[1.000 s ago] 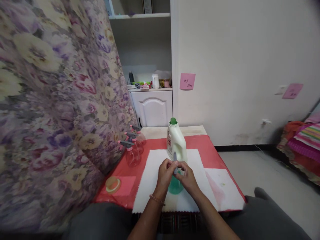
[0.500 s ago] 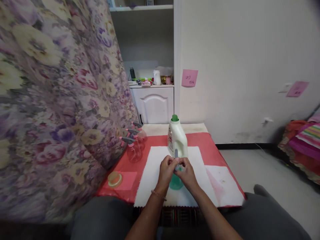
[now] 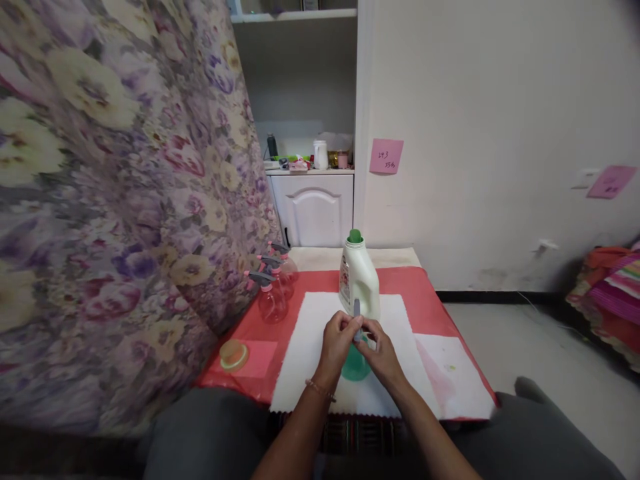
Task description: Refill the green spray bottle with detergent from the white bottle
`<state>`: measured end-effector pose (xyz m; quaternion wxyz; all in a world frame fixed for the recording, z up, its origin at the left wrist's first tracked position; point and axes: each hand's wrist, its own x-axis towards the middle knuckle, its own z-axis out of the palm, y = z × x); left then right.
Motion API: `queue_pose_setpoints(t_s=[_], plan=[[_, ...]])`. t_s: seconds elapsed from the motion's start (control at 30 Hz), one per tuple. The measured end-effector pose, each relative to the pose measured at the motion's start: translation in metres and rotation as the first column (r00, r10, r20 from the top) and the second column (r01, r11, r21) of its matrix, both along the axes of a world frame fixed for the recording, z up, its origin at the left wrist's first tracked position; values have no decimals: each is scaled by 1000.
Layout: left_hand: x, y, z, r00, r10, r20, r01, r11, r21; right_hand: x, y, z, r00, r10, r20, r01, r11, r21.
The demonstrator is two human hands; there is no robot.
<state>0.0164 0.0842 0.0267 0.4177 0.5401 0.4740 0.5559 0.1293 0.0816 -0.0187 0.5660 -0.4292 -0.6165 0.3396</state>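
Observation:
A green bottle (image 3: 355, 366) stands on the white cloth (image 3: 310, 360), close to the table's front edge. Above it is a grey spray head (image 3: 357, 311), pointing away from me. My left hand (image 3: 339, 340) pinches the spray head from the left, its fingers closed. From the right, my right hand (image 3: 380, 348) has its fingers closed round the lower part of the spray head, at the bottle's neck. My fingers hide the joint between head and bottle. Just behind my hands stands a large pale jug (image 3: 361, 277) with a green piece in its open mouth.
Several pink spray bottles (image 3: 273, 303) with grey heads stand at the table's left edge. A roll of tape (image 3: 233, 355) lies at the front left. A stained white cloth (image 3: 453, 373) lies at the right. The floral curtain (image 3: 125, 233) hangs along the left.
The whole view has shifted slightly, so things sit a little further right. Both hands remain at the spray head and bottle neck, with only a slight change in the fingers.

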Motion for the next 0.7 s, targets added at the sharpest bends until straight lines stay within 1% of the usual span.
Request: queue_pose_setpoints(t_s=[0.07, 0.17, 0.23, 0.4, 0.57, 0.7], plan=[[0, 0, 0, 1000, -3, 1, 3, 1000, 6, 1, 0, 1, 1000, 5, 2, -5, 1000, 9], [0, 1, -2, 1000, -5, -2, 5, 1000, 6, -1, 1, -1, 997, -75, -7, 75, 997, -13], [-1, 1, -3, 1000, -1, -7, 1, 1000, 4, -3, 0, -2, 995, -98, -14, 97, 995, -31], [-2, 3, -4, 1000, 9, -18, -9, 1000, 10, 2, -11, -1, 1000, -23, -3, 23, 1000, -20], [-1, 3, -4, 1000, 13, -26, -13, 1000, 2, 13, -16, 1, 996, -88, 5, 88, 996, -34], [-2, 2, -3, 999, 14, -31, -13, 1000, 11, 11, -12, -1, 999, -47, 16, 47, 999, 0]])
